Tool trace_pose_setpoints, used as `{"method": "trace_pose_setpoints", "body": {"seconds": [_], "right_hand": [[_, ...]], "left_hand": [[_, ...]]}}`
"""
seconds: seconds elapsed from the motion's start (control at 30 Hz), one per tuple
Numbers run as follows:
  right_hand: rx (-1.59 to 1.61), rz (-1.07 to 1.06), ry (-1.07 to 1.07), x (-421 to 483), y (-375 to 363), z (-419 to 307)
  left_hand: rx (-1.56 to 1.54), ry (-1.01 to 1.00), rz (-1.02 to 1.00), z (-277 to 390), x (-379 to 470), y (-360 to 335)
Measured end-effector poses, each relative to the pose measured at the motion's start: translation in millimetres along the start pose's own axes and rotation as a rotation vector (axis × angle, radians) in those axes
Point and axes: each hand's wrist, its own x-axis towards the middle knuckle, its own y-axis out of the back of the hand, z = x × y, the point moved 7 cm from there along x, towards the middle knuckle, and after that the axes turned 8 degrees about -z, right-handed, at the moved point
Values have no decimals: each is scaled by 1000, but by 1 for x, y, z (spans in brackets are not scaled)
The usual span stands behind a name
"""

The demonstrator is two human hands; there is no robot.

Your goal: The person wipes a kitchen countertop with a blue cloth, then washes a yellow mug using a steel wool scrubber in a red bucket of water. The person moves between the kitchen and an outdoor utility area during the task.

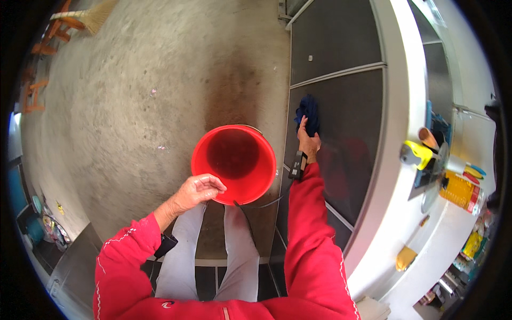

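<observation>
My right hand [309, 143] presses a crumpled dark blue cloth [307, 111] against a dark cabinet door [340, 124] on my right. A black device is strapped to that wrist. In front of my legs is a red plastic bucket [262, 176], its inside dark toward the bottom; whether it contains water I cannot tell. My left hand [198, 191] hovers at the bucket's near left rim with fingers loosely bent and nothing in them. Its skin looks wet. A black cable [244, 214] hangs near the bucket's near edge.
A white countertop [384, 224] runs above the cabinets, bearing an oil bottle [460, 192], a yellow-and-grey bottle [416, 155] and a yellow sponge-like item [406, 258]. The concrete floor [132, 120] has a dark damp patch [234, 88]. A straw broom [94, 18] lies by wooden stools [36, 96].
</observation>
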Motion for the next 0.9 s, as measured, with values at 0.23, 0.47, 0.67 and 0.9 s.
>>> {"method": "trace_pose_setpoints", "body": {"seconds": [0.23, 0.47, 0.67, 0.9], "right_hand": [[7, -355, -60, -188, -28, -8], [-39, -184, 517, -357, 108, -153], [-13, 497, 930, -535, 329, -290], [-147, 734, 952, -707, 409, -245]], "left_hand": [[141, -13, 123, 87, -77, -5], [327, 57, 179, 129, -165, -27], [415, 113, 143, 134, -186, -51], [529, 166, -45, 141, -171, -104]]}}
